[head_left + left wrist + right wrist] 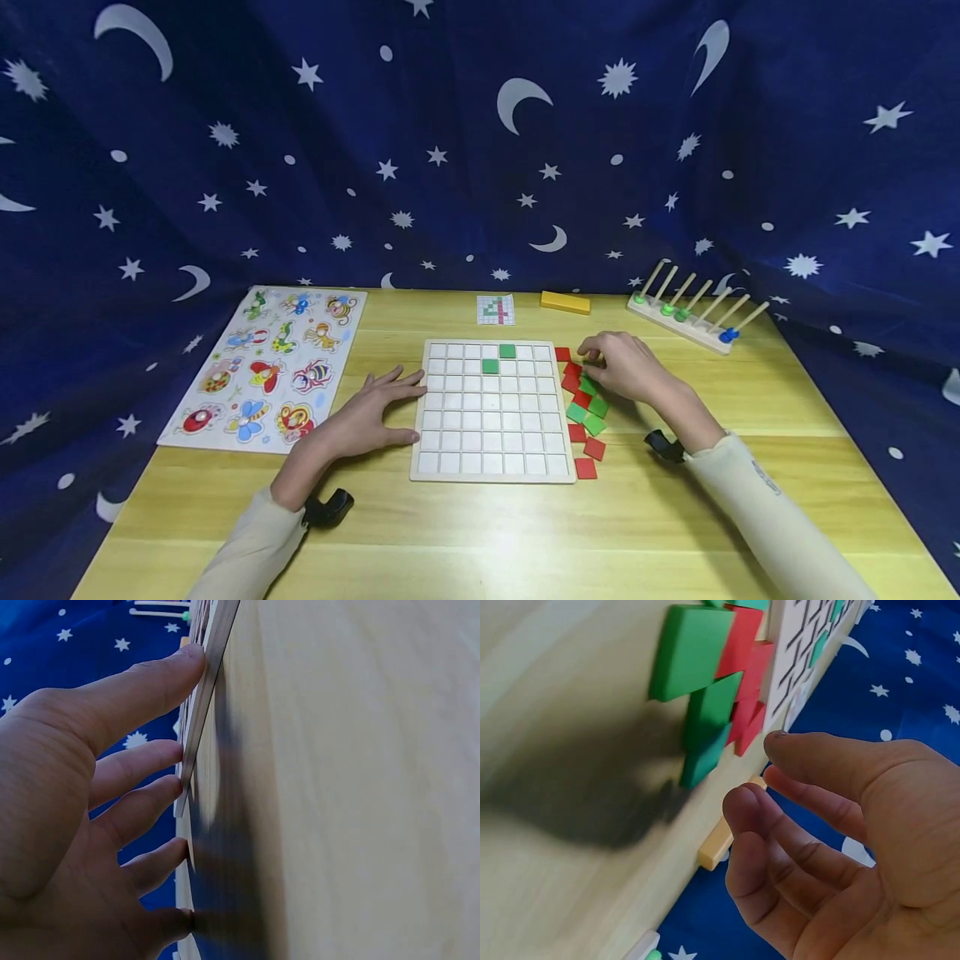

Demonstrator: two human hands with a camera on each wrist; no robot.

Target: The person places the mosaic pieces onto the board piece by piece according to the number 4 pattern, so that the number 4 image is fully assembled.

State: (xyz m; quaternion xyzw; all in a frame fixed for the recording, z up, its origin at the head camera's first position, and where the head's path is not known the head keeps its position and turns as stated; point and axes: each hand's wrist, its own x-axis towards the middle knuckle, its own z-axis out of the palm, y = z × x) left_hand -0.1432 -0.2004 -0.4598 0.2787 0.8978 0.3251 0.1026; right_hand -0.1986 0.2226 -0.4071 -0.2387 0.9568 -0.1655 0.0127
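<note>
A white wooden grid board lies flat on the table, with two green square tiles in separate cells near its top. My left hand has its fingers spread, and the thumb and some fingertips touch the board's left edge. Along the right edge lies a loose row of red tiles and green tiles, some overlapping. My right hand is over the upper end of these tiles, fingers loosely bent. In the right wrist view, thumb and fingertips are apart, and no tile shows between them.
A small card with a green and pink grid pattern lies behind the board. Beside it are a yellow block and a peg stand with beads. An insect puzzle board lies at the left. A starry blue curtain hangs behind.
</note>
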